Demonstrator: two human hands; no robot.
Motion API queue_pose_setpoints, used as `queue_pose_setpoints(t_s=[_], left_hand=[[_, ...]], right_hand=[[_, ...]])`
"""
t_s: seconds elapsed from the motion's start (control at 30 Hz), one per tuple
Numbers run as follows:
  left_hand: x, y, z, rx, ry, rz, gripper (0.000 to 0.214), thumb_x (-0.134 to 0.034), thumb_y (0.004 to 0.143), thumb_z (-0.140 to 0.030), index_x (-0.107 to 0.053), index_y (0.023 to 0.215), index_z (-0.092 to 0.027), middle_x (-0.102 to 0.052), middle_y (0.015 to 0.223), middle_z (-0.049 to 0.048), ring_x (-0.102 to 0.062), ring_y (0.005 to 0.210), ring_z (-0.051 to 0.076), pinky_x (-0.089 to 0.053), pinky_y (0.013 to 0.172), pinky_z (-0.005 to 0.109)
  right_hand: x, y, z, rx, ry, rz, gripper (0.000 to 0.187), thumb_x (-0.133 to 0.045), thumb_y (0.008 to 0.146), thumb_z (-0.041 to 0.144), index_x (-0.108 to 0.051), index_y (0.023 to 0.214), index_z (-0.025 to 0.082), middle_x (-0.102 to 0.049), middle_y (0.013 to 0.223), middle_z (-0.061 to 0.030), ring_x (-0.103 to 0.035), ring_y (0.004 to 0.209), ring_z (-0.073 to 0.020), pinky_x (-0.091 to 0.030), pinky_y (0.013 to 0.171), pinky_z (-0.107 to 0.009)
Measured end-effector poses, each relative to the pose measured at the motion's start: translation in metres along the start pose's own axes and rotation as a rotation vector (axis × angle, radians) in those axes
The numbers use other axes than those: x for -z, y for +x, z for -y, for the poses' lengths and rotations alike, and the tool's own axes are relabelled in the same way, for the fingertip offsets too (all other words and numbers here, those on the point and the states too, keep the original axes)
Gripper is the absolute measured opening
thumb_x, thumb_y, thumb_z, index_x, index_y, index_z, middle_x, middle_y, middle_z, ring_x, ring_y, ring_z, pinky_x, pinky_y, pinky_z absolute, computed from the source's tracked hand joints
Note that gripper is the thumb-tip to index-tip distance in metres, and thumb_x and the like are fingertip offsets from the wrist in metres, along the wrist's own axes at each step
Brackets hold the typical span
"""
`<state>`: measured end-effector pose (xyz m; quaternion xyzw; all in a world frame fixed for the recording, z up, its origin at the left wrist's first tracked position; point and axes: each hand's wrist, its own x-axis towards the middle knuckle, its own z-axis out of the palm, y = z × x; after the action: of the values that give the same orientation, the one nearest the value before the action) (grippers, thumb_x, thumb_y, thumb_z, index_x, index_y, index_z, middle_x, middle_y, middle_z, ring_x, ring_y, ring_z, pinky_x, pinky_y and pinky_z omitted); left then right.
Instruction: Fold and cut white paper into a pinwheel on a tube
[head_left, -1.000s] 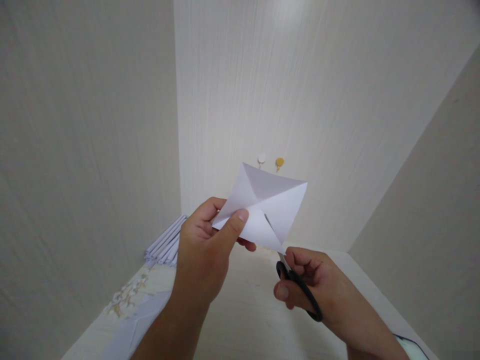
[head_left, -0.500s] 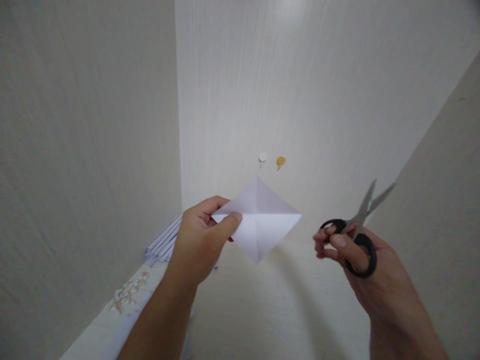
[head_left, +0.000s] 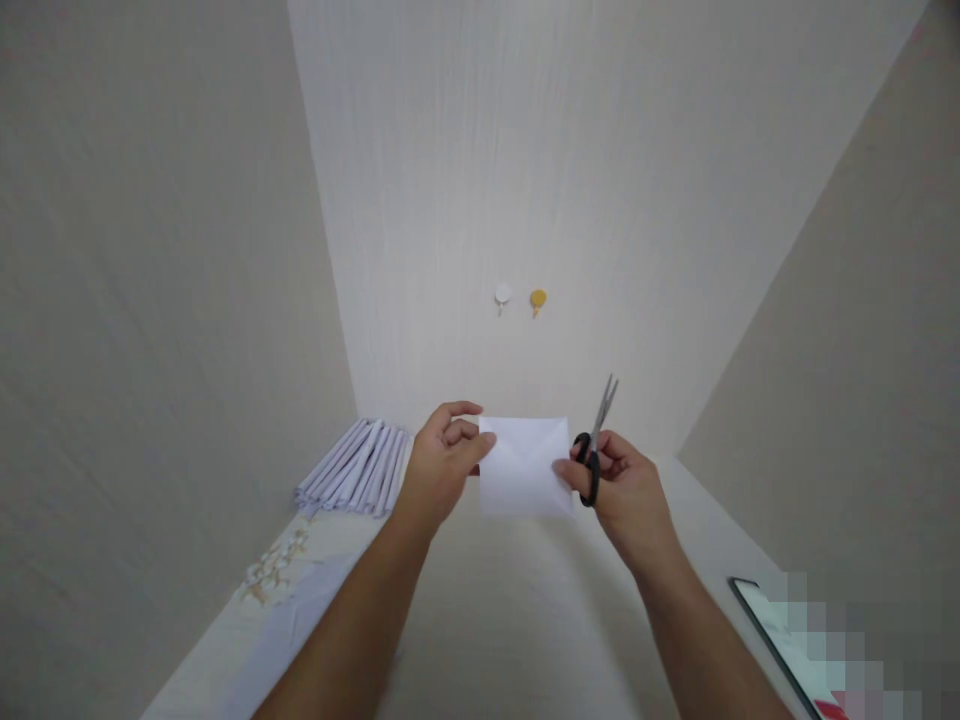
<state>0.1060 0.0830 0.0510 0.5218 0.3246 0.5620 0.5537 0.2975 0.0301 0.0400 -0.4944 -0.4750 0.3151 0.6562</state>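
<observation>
Reporter: What is at the center?

Photographer: A creased white paper square (head_left: 525,475), raised between the two hands above the table (head_left: 487,610). The left hand (head_left: 442,465) pinches its left edge, thumb in front; the right hand (head_left: 630,490) grips black-handled scissors (head_left: 595,455) and lays its thumb at the right edge. Whether right fingers back the sheet cannot be told.

Reporter: How is such a hold best managed?

Photographer: Light, even tension from both thumbs should spare the creases, in my judgment. The slightly parted blades point up and away beside the sheet; they are best angled clear of it.

Reporter: And the surroundings?

Photographer: Rolled paper tubes (head_left: 356,470) lie just beyond the left wrist. Nearer the wearer, left of that forearm, sit small white-and-tan pieces (head_left: 276,568) and a pale sheet (head_left: 300,610). A dark-rimmed flat device (head_left: 776,640), partly pixelated, lies right of the right forearm. Ahead of the hands, a white hook (head_left: 502,295) and a yellow hook (head_left: 538,298) dot the wall (head_left: 435,150). Only the scissors crowd the paper.
</observation>
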Motion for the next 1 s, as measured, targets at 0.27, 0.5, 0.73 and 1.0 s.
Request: queue_pose_setpoints(t_s=[0.27,0.5,0.73,1.0], left_hand=[[0.004,-0.045,0.104,0.292,0.12,0.083,0.037,-0.078,0.068,-0.046,-0.071,0.075,-0.011,-0.072,0.074,0.011,-0.066,0.063,0.019,-0.051,0.055,0.027],[0.009,-0.042,0.143,0.138,0.186,-0.053,0.027,-0.073,0.07,-0.041,-0.067,0.064,-0.016,-0.063,0.055,0.0002,-0.057,0.053,0.013,-0.045,0.055,0.025],[0.006,-0.042,0.151,0.162,0.193,0.037,0.02,-0.072,0.07,-0.033,-0.068,0.064,-0.015,-0.068,0.057,0.0029,-0.06,0.052,0.014,-0.047,0.054,0.025],[0.007,-0.045,0.15,0.15,0.151,0.029,0.02,-0.072,0.074,-0.032,-0.071,0.08,-0.013,-0.072,0.062,0.0048,-0.066,0.053,0.016,-0.052,0.053,0.025]], right_hand=[[-0.009,-0.037,-0.082,-0.052,0.041,-0.258,0.042,-0.09,0.055,0.036,-0.057,0.074,0.019,-0.062,0.061,0.0035,-0.055,0.054,-0.0121,-0.044,0.05,-0.024],[-0.011,-0.05,-0.116,-0.09,0.068,-0.277,0.043,-0.088,0.053,0.042,-0.054,0.069,0.021,-0.061,0.059,0.0045,-0.057,0.049,-0.0124,-0.051,0.048,-0.026],[-0.003,-0.049,-0.117,-0.062,0.105,-0.253,0.042,-0.089,0.054,0.035,-0.054,0.073,0.021,-0.062,0.062,0.0062,-0.057,0.048,-0.011,-0.055,0.047,-0.026],[-0.001,-0.049,-0.117,-0.008,0.12,-0.204,0.035,-0.084,0.057,0.026,-0.053,0.073,0.021,-0.063,0.061,0.0073,-0.06,0.046,-0.0104,-0.051,0.046,-0.023]])
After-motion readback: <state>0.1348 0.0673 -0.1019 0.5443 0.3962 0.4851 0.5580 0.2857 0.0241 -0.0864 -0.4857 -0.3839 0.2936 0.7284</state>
